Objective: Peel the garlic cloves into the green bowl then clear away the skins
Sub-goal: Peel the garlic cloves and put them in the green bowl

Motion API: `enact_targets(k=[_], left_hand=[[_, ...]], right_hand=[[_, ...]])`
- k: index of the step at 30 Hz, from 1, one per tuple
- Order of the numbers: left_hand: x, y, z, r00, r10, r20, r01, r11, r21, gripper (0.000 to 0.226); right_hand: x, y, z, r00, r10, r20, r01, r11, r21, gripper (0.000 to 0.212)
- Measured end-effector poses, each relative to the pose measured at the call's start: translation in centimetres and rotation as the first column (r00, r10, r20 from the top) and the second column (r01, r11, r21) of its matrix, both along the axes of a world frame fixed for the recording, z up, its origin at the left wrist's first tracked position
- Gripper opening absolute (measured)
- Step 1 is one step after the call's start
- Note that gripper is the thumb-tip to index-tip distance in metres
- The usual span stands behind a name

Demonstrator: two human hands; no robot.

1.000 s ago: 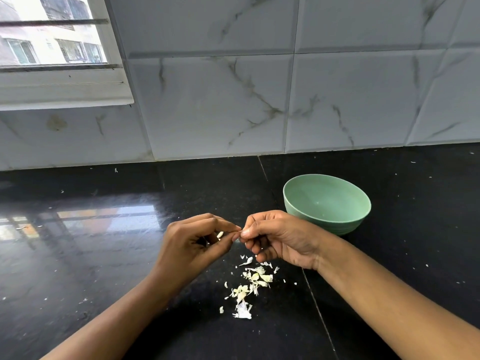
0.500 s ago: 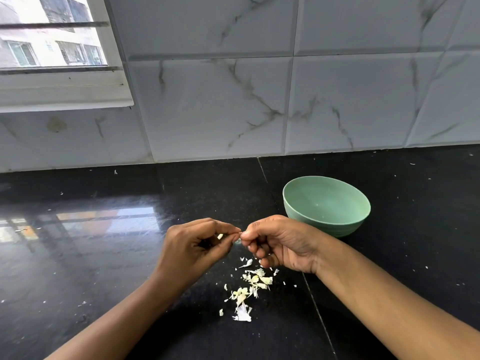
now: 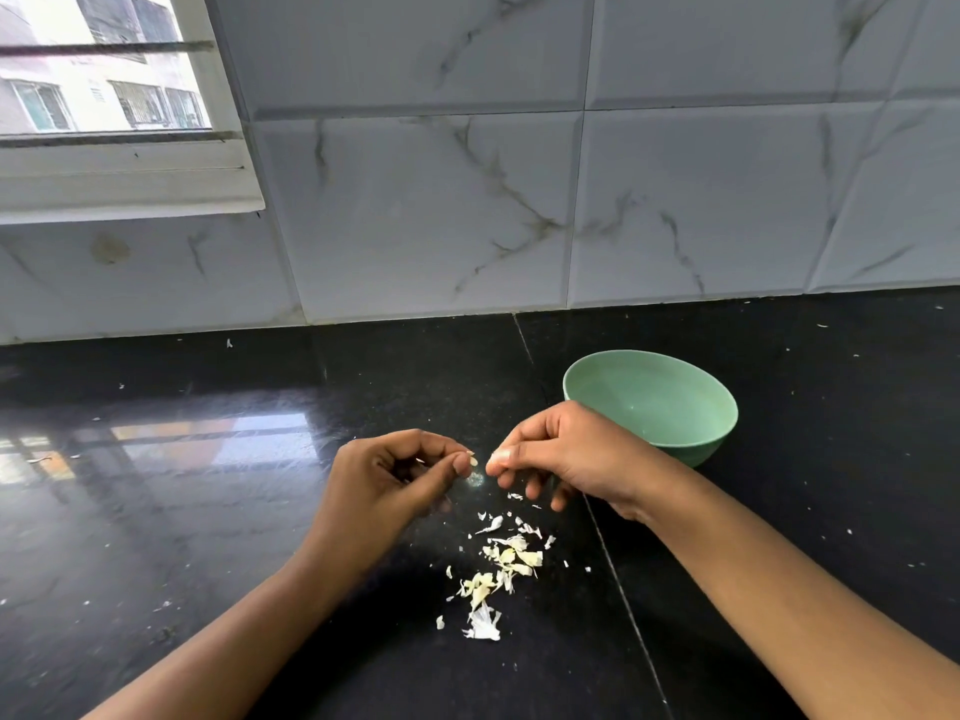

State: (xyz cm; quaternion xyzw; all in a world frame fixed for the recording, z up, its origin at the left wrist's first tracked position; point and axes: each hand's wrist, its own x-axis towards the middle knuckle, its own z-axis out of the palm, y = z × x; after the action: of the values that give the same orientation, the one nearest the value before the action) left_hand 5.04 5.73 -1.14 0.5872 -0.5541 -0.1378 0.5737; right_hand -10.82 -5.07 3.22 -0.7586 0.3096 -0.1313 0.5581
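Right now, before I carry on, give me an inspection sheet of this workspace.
Surface: glossy black counter, pale flecks scattered over it.
Job's things: green bowl upright, nothing visible inside; skins heaped loose on the counter.
Clutter: nothing seen.
Hands: left hand pinches a pale piece; right hand pinches a pale scrap; the two hands are apart.
Cables: nothing seen.
Surroundings: marbled wall tiles; window at upper left.

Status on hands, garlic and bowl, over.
Left hand pinches small garlic piece. Right hand pinched too, contents unclear. Green bowl looks empty. Skins heaped on counter, nothing blocking.
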Motion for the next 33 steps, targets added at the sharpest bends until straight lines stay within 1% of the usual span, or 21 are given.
enact_targets(k=[2, 4, 6, 7, 9, 12, 15, 20, 24, 26, 29, 31, 33], left_hand=[[-0.2, -0.1, 0.2, 0.998, -0.014, -0.056, 0.015, 1.0, 0.026, 0.011], [-0.2, -0.2, 0.2, 0.992, -0.017, -0.125, 0.023, 0.999, 0.047, 0.014], [-0.2, -0.3, 0.2, 0.985, -0.023, -0.171, 0.034, 0.997, 0.062, 0.017], [-0.3, -0.4, 0.2, 0.982, -0.029, -0.185, 0.041, 0.997, 0.066, 0.018], [-0.3, -0.4, 0.2, 0.976, -0.039, -0.212, 0.055, 0.996, 0.068, 0.018], [-0.4, -0.4, 0.2, 0.965, -0.045, -0.258, 0.067, 0.995, 0.077, 0.017], [-0.4, -0.3, 0.2, 0.957, -0.056, -0.283, 0.083, 0.993, 0.086, 0.016], [-0.4, -0.3, 0.2, 0.966, -0.067, -0.251, 0.092, 0.992, 0.09, 0.014], [-0.1, -0.2, 0.1, 0.968, -0.072, -0.239, 0.097, 0.99, 0.098, 0.01], [-0.1, -0.3, 0.0, 0.97, -0.05, -0.236, 0.076, 0.992, 0.1, 0.013], [-0.1, -0.5, 0.1, 0.958, -0.016, -0.286, 0.047, 0.994, 0.101, 0.016], [-0.1, -0.6, 0.1, 0.954, -0.018, -0.3, 0.059, 0.99, 0.13, 0.013], [-0.1, -0.7, 0.0, 0.978, -0.027, -0.206, 0.064, 0.982, 0.176, 0.015]], right_hand=[[-0.2, 0.0, 0.0, 0.998, 0.031, -0.057, -0.037, 0.994, -0.106, 0.017], [-0.3, 0.0, 0.0, 0.995, 0.016, -0.098, -0.042, 0.961, -0.274, 0.014], [-0.4, -0.2, 0.1, 0.996, -0.026, -0.08, -0.012, 0.901, -0.435, 0.012], [-0.4, -0.3, 0.2, 0.997, -0.045, -0.056, 0.012, 0.873, -0.488, 0.013], [-0.5, -0.4, 0.3, 0.998, -0.069, -0.002, 0.057, 0.837, -0.544, 0.018], [-0.3, -0.4, -0.1, 0.996, -0.05, 0.068, 0.08, 0.826, -0.558, 0.021], [0.2, 0.0, -0.7, 0.993, 0.002, 0.117, 0.059, 0.855, -0.515, 0.02], [0.7, 0.9, -1.6, 0.985, 0.0, 0.171, 0.097, 0.825, -0.557, 0.01], [0.6, 0.8, -1.5, 0.992, 0.017, 0.123, 0.058, 0.812, -0.58, 0.011], [0.6, 0.6, -1.5, 0.997, 0.025, 0.069, 0.019, 0.822, -0.569, 0.012], [0.6, 0.1, -1.6, 1.0, 0.02, 0.009, -0.012, 0.848, -0.53, 0.014], [0.6, -0.2, -1.8, 1.0, 0.024, -0.01, -0.026, 0.866, -0.5, 0.015], [0.6, -0.3, -1.8, 1.0, 0.023, -0.02, -0.03, 0.869, -0.493, 0.015]])
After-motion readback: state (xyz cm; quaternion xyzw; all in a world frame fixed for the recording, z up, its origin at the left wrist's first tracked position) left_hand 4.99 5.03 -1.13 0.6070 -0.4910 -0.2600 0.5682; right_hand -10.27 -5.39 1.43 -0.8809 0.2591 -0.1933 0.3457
